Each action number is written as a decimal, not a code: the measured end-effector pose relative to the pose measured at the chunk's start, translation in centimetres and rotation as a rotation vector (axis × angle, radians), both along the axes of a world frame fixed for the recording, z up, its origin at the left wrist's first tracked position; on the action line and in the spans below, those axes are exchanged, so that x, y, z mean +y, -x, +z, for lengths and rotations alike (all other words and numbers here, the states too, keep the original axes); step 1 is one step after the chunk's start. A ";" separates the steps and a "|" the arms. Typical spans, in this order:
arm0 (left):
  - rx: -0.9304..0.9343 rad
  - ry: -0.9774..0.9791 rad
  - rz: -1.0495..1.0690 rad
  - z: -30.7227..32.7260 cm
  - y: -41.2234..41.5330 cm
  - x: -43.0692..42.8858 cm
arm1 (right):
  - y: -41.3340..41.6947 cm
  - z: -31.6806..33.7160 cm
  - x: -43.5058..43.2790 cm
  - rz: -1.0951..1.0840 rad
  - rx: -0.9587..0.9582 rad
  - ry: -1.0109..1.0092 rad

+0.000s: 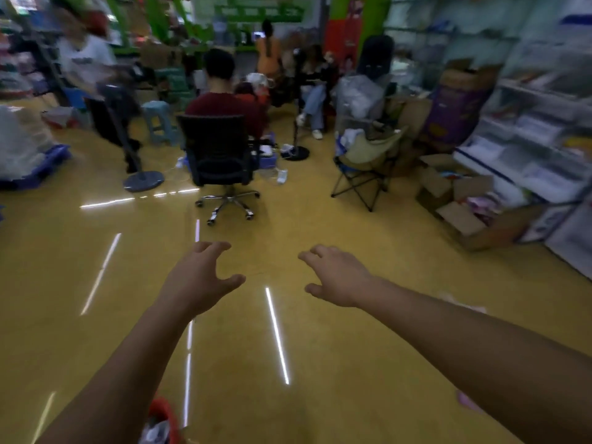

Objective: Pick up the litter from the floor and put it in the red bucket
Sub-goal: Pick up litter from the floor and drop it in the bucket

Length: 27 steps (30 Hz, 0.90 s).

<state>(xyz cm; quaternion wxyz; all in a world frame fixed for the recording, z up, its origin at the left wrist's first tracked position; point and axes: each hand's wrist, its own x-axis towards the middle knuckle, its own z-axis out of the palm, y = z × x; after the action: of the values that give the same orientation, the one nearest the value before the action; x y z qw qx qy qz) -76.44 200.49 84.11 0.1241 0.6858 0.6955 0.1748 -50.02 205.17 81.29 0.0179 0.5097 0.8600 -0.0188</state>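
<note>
I see L hand (198,278) & R hand (341,277) out mid-frame, fingers loosely bent, nothing held. red bucket (163,410) bottom left, partly behind L forearm. pink litter (466,402) on floor (336,363), lower right.

Your left hand (198,277) and right hand (339,277) reach out empty over the yellow floor (320,363), fingers loosely curled. The red bucket (165,411) is down by your left forearm, and there's a blurred pink scrap (466,402) beside your right.
</note>
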 end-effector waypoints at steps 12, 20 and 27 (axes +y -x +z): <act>0.021 0.004 -0.441 -0.5 -25.5 3.6 | -27.5 -1.7 -8.6 -0.467 -0.034 0.023; 0.031 0.014 -0.671 -1.5 -39.3 3.1 | -39.7 -2.7 -15.9 -0.737 -0.014 0.057; 0.031 0.030 -0.848 -2.9 -48.9 3.2 | -47.1 -4.1 -20.5 -0.937 0.028 0.098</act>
<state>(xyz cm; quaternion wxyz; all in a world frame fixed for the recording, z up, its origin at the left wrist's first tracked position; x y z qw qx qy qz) -27.53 203.73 81.25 0.1846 0.9119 0.3559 0.0881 -2.88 184.70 77.20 0.0200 0.8412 0.5355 -0.0723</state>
